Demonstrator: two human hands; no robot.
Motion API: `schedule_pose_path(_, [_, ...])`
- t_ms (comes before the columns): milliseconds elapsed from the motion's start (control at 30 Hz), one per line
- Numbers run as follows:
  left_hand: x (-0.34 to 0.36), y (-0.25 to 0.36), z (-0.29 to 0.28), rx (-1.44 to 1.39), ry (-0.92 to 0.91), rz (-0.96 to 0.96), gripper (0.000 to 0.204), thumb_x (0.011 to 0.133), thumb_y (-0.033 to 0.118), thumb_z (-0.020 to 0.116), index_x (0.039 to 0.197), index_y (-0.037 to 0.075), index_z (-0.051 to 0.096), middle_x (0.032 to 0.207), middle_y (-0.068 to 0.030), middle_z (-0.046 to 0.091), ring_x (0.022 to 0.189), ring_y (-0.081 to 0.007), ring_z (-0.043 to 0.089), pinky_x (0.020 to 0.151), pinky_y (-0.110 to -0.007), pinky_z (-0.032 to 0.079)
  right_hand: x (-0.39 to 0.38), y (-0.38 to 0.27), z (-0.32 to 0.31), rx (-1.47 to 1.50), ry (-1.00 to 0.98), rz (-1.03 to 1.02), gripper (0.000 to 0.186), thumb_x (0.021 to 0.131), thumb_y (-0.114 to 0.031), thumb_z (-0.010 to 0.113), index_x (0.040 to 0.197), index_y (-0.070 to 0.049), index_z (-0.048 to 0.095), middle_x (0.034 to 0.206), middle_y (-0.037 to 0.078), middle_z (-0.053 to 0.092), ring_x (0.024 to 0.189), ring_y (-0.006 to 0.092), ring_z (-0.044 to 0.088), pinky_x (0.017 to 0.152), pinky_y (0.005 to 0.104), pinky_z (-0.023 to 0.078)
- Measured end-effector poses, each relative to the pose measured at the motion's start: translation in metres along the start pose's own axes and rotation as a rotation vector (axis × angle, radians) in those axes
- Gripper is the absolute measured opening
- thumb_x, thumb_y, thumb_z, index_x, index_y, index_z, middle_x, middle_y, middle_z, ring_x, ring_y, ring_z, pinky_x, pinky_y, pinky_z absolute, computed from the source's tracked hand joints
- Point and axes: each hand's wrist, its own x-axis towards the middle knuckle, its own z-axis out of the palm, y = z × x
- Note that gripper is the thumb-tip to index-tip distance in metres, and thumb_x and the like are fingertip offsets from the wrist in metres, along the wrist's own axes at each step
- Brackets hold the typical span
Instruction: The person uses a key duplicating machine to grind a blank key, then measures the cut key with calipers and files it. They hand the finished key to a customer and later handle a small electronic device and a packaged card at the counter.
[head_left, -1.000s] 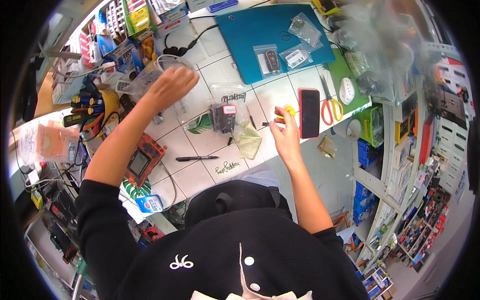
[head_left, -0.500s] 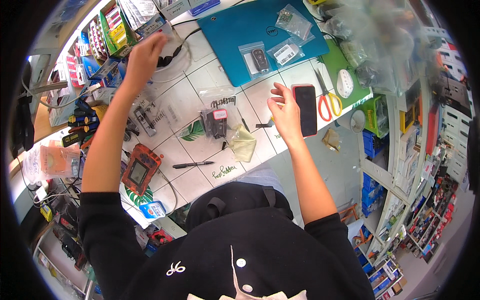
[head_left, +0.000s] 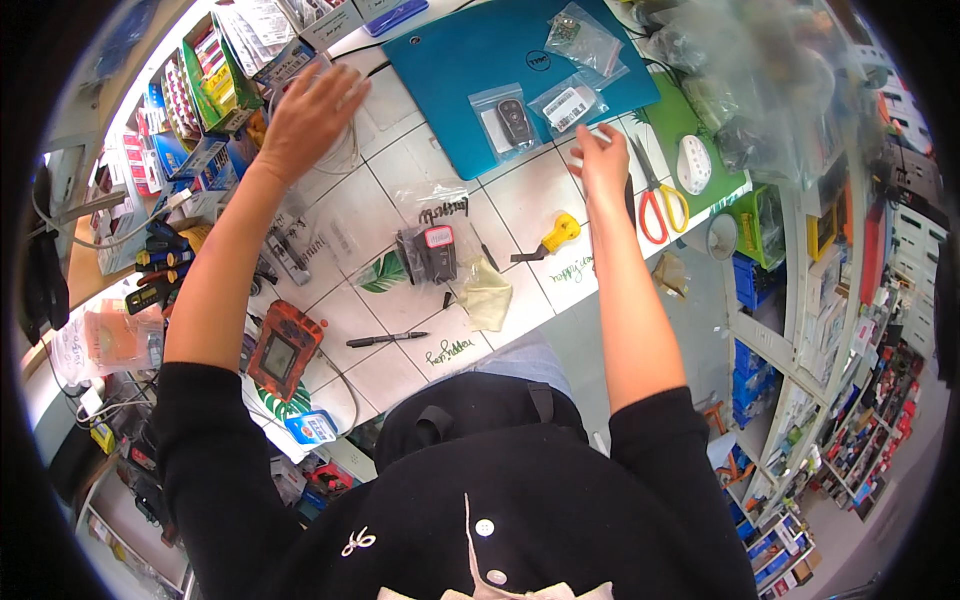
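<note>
My left hand (head_left: 312,122) reaches over the far left of the white tiled table, palm down, fingers stretched out. A looped pale cable (head_left: 345,158) lies beside it. Held above the table's right side, my right hand (head_left: 603,165) has loosely curled fingers apart and nothing visible in them. That hand and forearm cover most of a phone. Close by are scissors (head_left: 652,205) with red and yellow handles and a yellow-handled tool (head_left: 562,232). Between my arms lie a bagged black key fob (head_left: 438,255), a pale yellow cloth (head_left: 487,298) and a black pen (head_left: 388,339).
A teal laptop (head_left: 440,90) at the back carries small bagged parts and a bagged car key (head_left: 514,120). Boxes of packets (head_left: 215,80) line the far left. An orange handheld device (head_left: 284,350) lies near my left forearm. A white mouse (head_left: 692,165) sits on a green mat.
My left hand has turned palm down with its fingers spread to the right. My right hand has moved away from me and slightly right, uncovering the yellow-handled tool and covering the phone.
</note>
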Motion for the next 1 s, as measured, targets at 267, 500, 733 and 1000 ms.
schedule_pose_path(267, [0.004, 0.034, -0.037, -0.269, -0.114, -0.006, 0.034, 0.079, 0.014, 0.059, 0.112, 0.013, 0.055, 0.124, -0.0022, 0.047, 0.12, -0.0174, 0.039, 0.11, -0.044, 0.014, 0.069, 0.014, 0.012, -0.166, 0.19, -0.064, 0.045, 0.066, -0.019, 0.075, 0.1, 0.0, 0.052, 0.079, 0.01, 0.056, 0.064, 0.0217, 0.054, 0.06, 0.032, 0.046])
schedule_pose_path(500, [0.068, 0.108, -0.054, -0.797, 0.045, -0.482, 0.036, 0.072, 0.012, 0.065, 0.108, 0.009, 0.057, 0.117, -0.0064, 0.05, 0.109, -0.0223, 0.047, 0.103, -0.042, 0.025, 0.03, -0.007, -0.012, 0.426, 0.022, 0.073, 0.013, 0.078, -0.003, 0.063, 0.083, -0.005, 0.051, 0.079, 0.002, 0.055, 0.07, 0.012, 0.055, 0.06, 0.026, 0.048])
schedule_pose_path(733, [0.127, 0.152, -0.047, -1.355, -0.099, -0.613, 0.075, 0.068, 0.019, 0.073, 0.129, -0.002, 0.035, 0.12, -0.0184, 0.048, 0.109, -0.027, 0.049, 0.094, -0.034, 0.038, -0.031, -0.044, -0.02, 0.647, -0.325, 0.001, 0.016, 0.081, -0.002, 0.06, 0.09, -0.007, 0.047, 0.086, 0.006, 0.057, 0.078, 0.0146, 0.058, 0.066, 0.0318, 0.054])
schedule_pose_path(1000, [0.089, 0.135, -0.111, -2.148, -0.104, -0.861, 0.056, 0.08, 0.007, 0.061, 0.13, -0.002, 0.037, 0.116, -0.0117, 0.052, 0.098, -0.0161, 0.054, 0.083, -0.028, 0.046, -0.089, -0.059, -0.044, 0.749, -0.583, -0.042, 0.043, 0.083, -0.008, 0.058, 0.119, -0.006, 0.035, 0.103, 0.011, 0.054, 0.099, 0.0219, 0.056, 0.077, 0.045, 0.054])
